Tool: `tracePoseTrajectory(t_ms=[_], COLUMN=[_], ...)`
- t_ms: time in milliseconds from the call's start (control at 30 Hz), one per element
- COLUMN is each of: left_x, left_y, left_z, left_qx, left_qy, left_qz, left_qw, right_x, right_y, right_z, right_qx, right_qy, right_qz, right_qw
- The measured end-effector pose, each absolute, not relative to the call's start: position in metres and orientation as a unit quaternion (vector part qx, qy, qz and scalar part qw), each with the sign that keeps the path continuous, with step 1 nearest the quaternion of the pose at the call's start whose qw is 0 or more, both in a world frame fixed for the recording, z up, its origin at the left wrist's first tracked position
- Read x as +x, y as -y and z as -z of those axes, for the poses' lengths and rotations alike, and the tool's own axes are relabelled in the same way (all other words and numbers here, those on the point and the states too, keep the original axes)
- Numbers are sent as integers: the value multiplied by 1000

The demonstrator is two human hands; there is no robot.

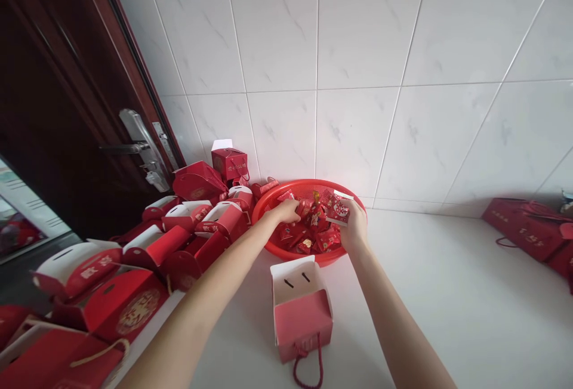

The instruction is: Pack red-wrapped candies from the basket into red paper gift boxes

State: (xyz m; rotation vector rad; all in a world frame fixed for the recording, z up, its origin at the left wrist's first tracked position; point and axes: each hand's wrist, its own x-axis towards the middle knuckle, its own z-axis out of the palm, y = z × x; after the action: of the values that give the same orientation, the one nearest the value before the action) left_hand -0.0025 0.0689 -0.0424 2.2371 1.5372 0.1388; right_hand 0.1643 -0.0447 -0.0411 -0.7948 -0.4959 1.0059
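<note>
A round red plastic basket [273,250] against the wall holds several red wrapped packets [328,238]. Inside its left part, my left hand [289,211] has its fingers bent closed around a red packet [305,207]. At the right side of the basket, my right hand [354,225] grips a small red and white printed packet [336,209] over the contents. Between my forearms, just in front of the basket, an open red box [302,320] stands with its white-lined flap up and a dark red cord handle hanging from its front.
Many red gift boxes [134,299], several open, crowd the left. A dark red box [528,234] lies at the far right by the tiled wall [358,132]. A brown door [67,79] with a metal handle [136,138] stands at the left.
</note>
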Motion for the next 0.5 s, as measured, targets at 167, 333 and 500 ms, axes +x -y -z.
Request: tracePoseTrajectory(t_ms=[167,333,500], left_x=[0,6,4], left_y=[-65,-60,-62], left_z=[37,42,47], left_qx=[786,819,830], left_qy=[-602,-524,-459], left_qz=[-80,42,30], left_qw=[116,231,316], right_x=[164,164,164], right_y=[45,45,45], right_z=[40,40,41], right_qx=[-374,-377,-375], right_qy=[223,222,229], right_qz=[-467,-463,-462], right_qw=[769,771,770])
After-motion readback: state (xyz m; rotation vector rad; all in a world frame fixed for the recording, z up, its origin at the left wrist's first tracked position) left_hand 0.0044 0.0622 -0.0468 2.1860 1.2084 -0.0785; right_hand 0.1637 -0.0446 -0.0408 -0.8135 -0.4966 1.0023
